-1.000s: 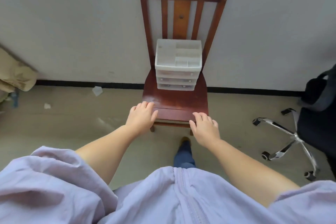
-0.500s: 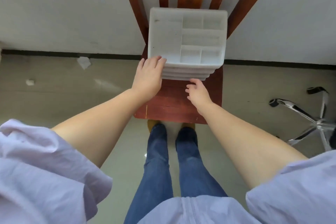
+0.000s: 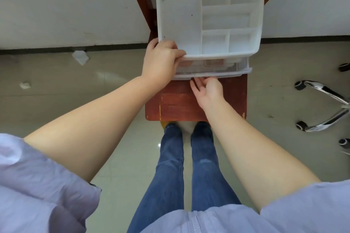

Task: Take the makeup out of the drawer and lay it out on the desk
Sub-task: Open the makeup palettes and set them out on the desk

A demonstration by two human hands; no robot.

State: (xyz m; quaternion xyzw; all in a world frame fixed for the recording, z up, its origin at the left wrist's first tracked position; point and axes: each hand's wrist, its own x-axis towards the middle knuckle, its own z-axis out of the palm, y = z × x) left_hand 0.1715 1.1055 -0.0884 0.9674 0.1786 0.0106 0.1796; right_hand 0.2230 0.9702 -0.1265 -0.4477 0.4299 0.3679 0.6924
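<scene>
A white plastic organiser (image 3: pixel 181 24) with an open compartment tray on top stands on a red-brown wooden chair (image 3: pixel 170 108). Its clear top drawer (image 3: pixel 244 69) is pulled partly out toward me. Pinkish makeup cases (image 3: pixel 214 62) show through the gap. My left hand (image 3: pixel 161 62) grips the organiser's front left corner, fingers curled over the top rim. My right hand (image 3: pixel 206 91) is palm up under the drawer's front lip, fingertips touching it. The drawer's back part is hidden under the tray.
The chair stands against a white wall (image 3: pixel 66 5). A chrome office-chair base (image 3: pixel 325 108) with castors lies at the right. Crumpled paper scraps (image 3: pixel 80 56) sit on the tiled floor at the left. My legs in jeans (image 3: pixel 189 166) stand just before the seat.
I have come closer to the chair. My left hand went from the seat edge to the organiser's corner. My right hand reached the drawer front, and the top drawer slid out.
</scene>
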